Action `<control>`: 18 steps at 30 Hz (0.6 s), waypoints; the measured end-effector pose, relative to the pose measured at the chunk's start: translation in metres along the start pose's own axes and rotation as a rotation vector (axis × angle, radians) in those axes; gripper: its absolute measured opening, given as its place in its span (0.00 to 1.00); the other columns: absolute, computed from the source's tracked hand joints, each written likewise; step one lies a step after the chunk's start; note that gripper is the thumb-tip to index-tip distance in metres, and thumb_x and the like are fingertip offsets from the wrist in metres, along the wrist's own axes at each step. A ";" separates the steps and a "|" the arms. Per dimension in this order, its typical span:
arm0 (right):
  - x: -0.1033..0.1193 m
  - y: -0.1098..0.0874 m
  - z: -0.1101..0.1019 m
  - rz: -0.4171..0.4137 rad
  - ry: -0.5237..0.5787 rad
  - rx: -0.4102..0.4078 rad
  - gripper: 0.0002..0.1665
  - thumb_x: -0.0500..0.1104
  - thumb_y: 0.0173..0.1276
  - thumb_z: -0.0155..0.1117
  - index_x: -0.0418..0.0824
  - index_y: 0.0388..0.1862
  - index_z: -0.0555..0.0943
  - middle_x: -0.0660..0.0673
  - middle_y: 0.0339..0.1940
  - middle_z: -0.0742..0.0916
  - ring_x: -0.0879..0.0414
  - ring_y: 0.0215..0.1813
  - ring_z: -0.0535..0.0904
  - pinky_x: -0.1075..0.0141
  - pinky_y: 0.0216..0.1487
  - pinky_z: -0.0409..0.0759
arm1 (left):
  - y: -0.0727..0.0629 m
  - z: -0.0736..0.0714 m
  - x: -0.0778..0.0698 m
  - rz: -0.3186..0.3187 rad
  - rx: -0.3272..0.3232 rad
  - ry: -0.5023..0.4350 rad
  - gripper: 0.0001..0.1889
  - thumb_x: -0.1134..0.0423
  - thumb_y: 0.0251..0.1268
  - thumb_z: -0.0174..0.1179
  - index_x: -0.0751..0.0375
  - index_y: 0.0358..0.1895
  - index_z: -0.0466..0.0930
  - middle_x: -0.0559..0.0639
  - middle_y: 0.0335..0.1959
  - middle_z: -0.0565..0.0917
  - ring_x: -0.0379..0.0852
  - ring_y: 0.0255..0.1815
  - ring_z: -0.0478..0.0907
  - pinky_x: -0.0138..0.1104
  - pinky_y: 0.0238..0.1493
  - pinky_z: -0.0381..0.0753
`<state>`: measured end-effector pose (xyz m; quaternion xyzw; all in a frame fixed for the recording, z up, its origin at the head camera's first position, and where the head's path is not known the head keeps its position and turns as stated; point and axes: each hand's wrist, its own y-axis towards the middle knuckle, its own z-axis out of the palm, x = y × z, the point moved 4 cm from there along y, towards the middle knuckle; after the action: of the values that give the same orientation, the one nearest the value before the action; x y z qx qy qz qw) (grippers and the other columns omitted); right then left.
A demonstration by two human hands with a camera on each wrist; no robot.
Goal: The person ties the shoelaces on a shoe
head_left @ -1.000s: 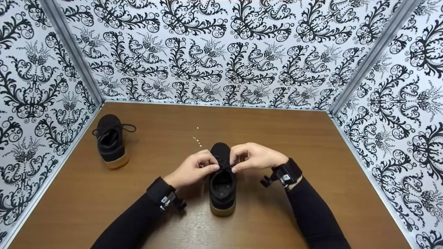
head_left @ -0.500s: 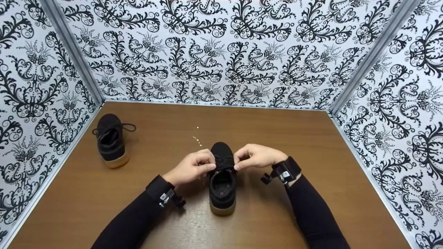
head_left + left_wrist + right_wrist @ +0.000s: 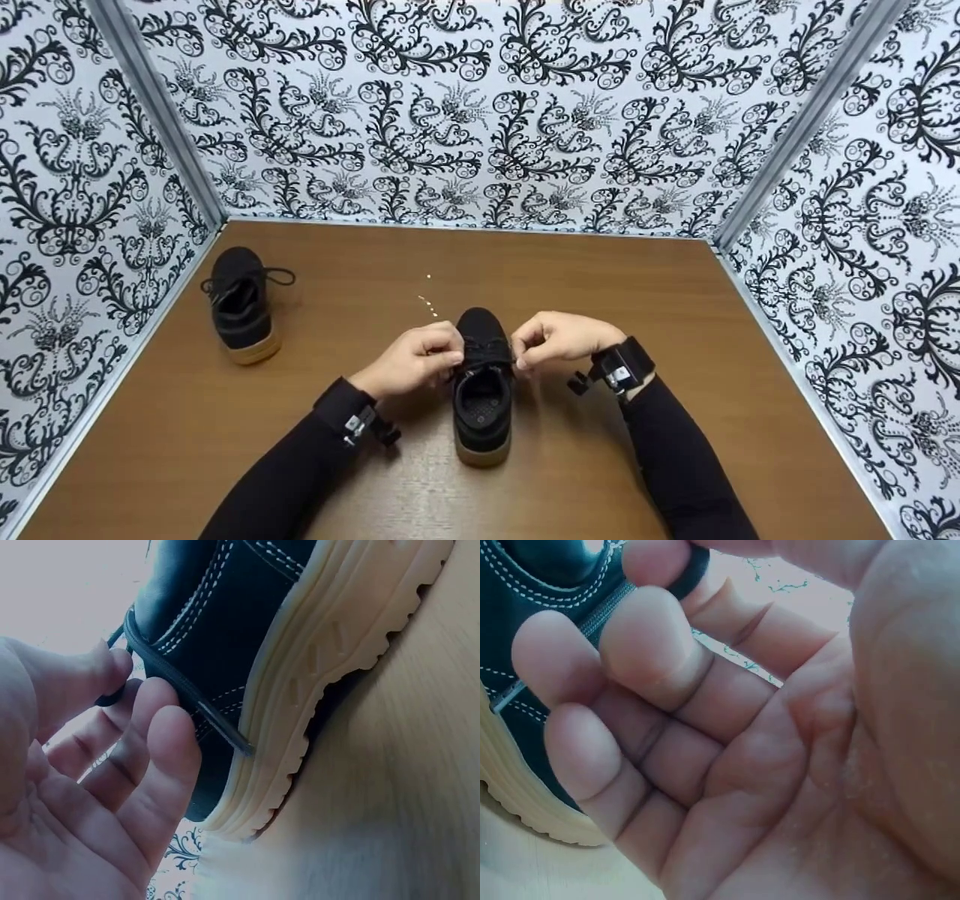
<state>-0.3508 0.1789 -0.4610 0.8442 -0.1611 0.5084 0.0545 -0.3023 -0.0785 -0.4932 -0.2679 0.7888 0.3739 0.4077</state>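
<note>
A black shoe with a tan sole stands on the table between both hands, toe pointing away. At its left side my left hand pinches a black shoelace between thumb and index finger. In the left wrist view a loose lace end hangs over the shoe's side. On the other side my right hand pinches a loop of shoelace between thumb and finger, its other fingers loosely curled. The lacing over the tongue lies between the hands; the knot is too small to make out.
Another black shoe, its lace in a bow, stands at the table's left. Small pale specks lie on the wooden table beyond the hands. Patterned walls enclose the back and sides.
Both hands have drawn apart from over the lacing, the left one leftward and the right one rightward, each pinching lace. The shoe has stayed in place.
</note>
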 end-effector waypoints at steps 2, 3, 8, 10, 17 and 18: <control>0.000 0.000 0.000 0.008 0.009 -0.007 0.12 0.38 0.80 0.68 0.30 0.36 0.86 0.27 0.33 0.88 0.32 0.36 0.85 0.54 0.41 0.86 | 0.000 0.001 0.000 -0.026 -0.004 -0.021 0.07 0.65 0.82 0.66 0.60 0.39 0.87 0.54 0.43 0.81 0.54 0.27 0.82 0.40 0.22 0.85; 0.001 0.000 0.000 0.013 0.007 -0.010 0.14 0.38 0.81 0.68 0.29 0.36 0.85 0.27 0.33 0.88 0.33 0.36 0.85 0.55 0.41 0.86 | 0.000 0.002 0.000 -0.040 -0.005 -0.027 0.07 0.65 0.83 0.66 0.61 0.39 0.87 0.53 0.42 0.80 0.51 0.26 0.81 0.39 0.22 0.85; 0.005 0.002 0.002 0.032 -0.020 -0.010 0.20 0.43 0.86 0.66 0.30 0.34 0.83 0.30 0.32 0.89 0.36 0.36 0.85 0.63 0.42 0.82 | 0.000 0.006 -0.001 -0.064 -0.025 -0.039 0.10 0.63 0.83 0.67 0.61 0.37 0.84 0.52 0.40 0.77 0.44 0.25 0.79 0.35 0.21 0.83; 0.005 0.002 0.003 0.028 -0.021 -0.003 0.19 0.43 0.86 0.65 0.33 0.32 0.83 0.31 0.31 0.89 0.35 0.36 0.85 0.63 0.41 0.81 | 0.000 0.006 0.001 -0.053 -0.043 -0.025 0.12 0.63 0.83 0.67 0.61 0.35 0.83 0.51 0.39 0.78 0.43 0.27 0.79 0.34 0.22 0.83; 0.002 0.000 0.000 -0.001 0.032 0.008 0.18 0.40 0.83 0.66 0.32 0.30 0.84 0.32 0.30 0.89 0.26 0.36 0.80 0.58 0.40 0.80 | 0.000 0.004 0.006 0.000 -0.036 -0.022 0.14 0.66 0.81 0.67 0.64 0.30 0.83 0.52 0.41 0.81 0.45 0.39 0.80 0.32 0.35 0.83; 0.001 0.000 0.000 -0.003 0.045 0.008 0.18 0.39 0.83 0.66 0.31 0.30 0.84 0.31 0.30 0.89 0.25 0.36 0.80 0.59 0.41 0.80 | 0.000 0.004 0.006 0.008 -0.031 -0.024 0.15 0.67 0.81 0.67 0.65 0.30 0.82 0.53 0.42 0.81 0.45 0.40 0.80 0.33 0.38 0.84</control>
<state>-0.3503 0.1781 -0.4602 0.8329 -0.1567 0.5278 0.0554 -0.3042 -0.0762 -0.4998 -0.2665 0.7790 0.3910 0.4114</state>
